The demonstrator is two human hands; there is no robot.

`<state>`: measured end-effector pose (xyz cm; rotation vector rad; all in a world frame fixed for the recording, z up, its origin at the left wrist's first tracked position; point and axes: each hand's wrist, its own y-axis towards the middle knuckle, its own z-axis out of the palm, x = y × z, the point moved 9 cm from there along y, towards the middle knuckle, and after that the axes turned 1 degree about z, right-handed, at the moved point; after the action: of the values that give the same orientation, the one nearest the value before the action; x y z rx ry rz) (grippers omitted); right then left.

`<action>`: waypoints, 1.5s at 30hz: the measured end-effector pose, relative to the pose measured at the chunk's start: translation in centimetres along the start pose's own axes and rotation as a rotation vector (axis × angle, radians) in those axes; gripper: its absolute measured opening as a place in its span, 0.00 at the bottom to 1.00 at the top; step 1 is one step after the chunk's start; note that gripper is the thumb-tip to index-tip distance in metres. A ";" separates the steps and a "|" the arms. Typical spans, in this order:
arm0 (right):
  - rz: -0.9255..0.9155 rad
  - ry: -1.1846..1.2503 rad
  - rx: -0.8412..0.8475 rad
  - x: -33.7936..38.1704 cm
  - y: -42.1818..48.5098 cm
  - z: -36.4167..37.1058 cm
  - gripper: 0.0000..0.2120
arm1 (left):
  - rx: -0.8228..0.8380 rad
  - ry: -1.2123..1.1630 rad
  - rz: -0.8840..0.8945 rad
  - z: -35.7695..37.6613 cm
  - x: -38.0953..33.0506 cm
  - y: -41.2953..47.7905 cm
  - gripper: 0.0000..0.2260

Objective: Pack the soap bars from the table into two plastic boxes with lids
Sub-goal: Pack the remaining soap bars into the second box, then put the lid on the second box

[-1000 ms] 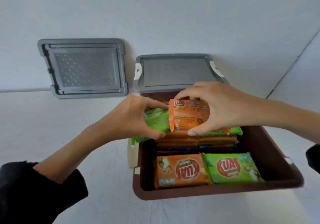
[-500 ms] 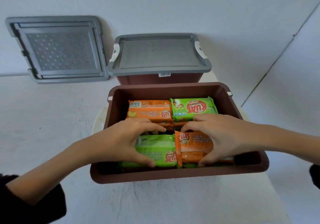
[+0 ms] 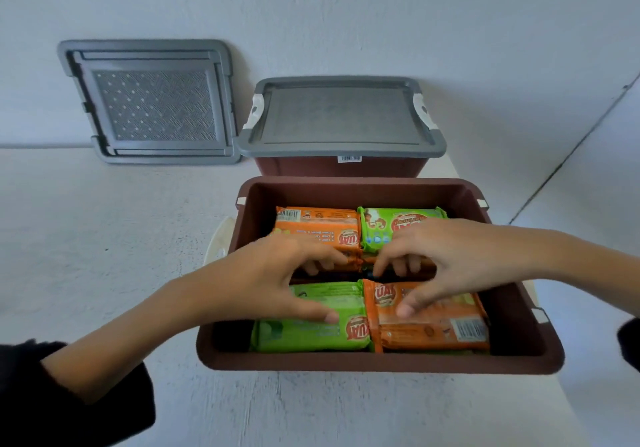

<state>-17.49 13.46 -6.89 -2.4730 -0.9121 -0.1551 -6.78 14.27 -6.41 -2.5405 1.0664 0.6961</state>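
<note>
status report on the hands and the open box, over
Left grip holds near green soap bar, right grip holds near orange soap bar. Both bars inside open box. Nothing in the way.

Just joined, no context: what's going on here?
A person is packing soap bars into the open brown plastic box. The left hand holds the near green-wrapped soap bar, the right hand the near orange-wrapped soap bar beside it. Two more fill the far row. The second brown box behind is lidded; a loose grey plastic lid leans against the wall.
</note>
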 end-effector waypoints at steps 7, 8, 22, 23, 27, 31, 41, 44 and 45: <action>-0.090 0.205 -0.489 2.5 3.8 -9.0 0.21 | -0.685 -0.056 -0.030 -12.1 3.7 -5.1 0.15; -0.106 0.193 -0.526 3.5 4.9 -10.0 0.23 | -0.754 -0.035 -0.050 -13.6 4.7 -6.1 0.15; 0.316 0.235 -0.765 6.0 30.8 -16.1 0.41 | -1.027 -0.044 -0.445 -25.7 35.1 -12.1 0.33; 0.369 0.274 -0.778 5.3 32.0 -15.8 0.42 | -0.996 -0.073 -0.504 -25.5 38.0 -11.6 0.35; 0.513 0.400 -0.865 3.2 34.3 -14.7 0.44 | -0.885 -0.164 -0.601 -23.6 45.3 -9.1 0.45; 0.518 0.518 -0.820 1.8 35.9 -12.8 0.44 | -0.950 -0.192 -0.475 -22.7 46.5 -7.3 0.51; 0.354 0.365 -0.982 3.3 32.2 -15.7 0.46 | -1.097 -0.108 -0.400 -25.2 41.9 -9.5 0.51; 0.284 0.263 -1.049 4.5 27.9 -17.3 0.45 | -1.140 -0.078 -0.380 -26.5 37.7 -11.2 0.51; 0.263 0.271 -1.070 4.7 26.3 -17.6 0.45 | -1.143 -0.063 -0.366 -26.8 36.0 -11.6 0.51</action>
<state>3.92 -9.58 -1.18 -3.3483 -0.3935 -1.0976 32.05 -10.72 -2.32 -3.4041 0.0748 1.5709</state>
